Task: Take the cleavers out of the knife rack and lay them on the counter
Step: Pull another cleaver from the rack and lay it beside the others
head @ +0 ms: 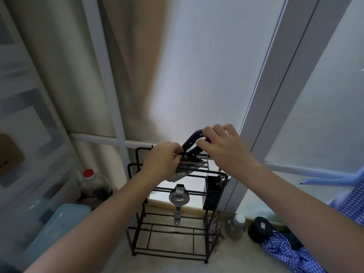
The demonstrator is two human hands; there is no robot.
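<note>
A black wire knife rack (137,168) stands on the counter in the middle of the head view. Two cleavers sit in its top slots, their black handles (192,139) sticking up and their steel blades (189,166) partly showing. My left hand (163,160) pinches the lower end of the nearer handle, just above the blade. My right hand (222,146) closes around the upper end of the other handle. How far the blades are out of the slots is hidden by my hands.
A metal strainer (178,198) hangs from the rack's front bar and a black holder (212,190) hangs on its right side. A red-capped bottle (92,184) and a blue container (59,223) stand left. A steel jar (236,225), black lid (260,229) and checked cloth (285,253) lie right.
</note>
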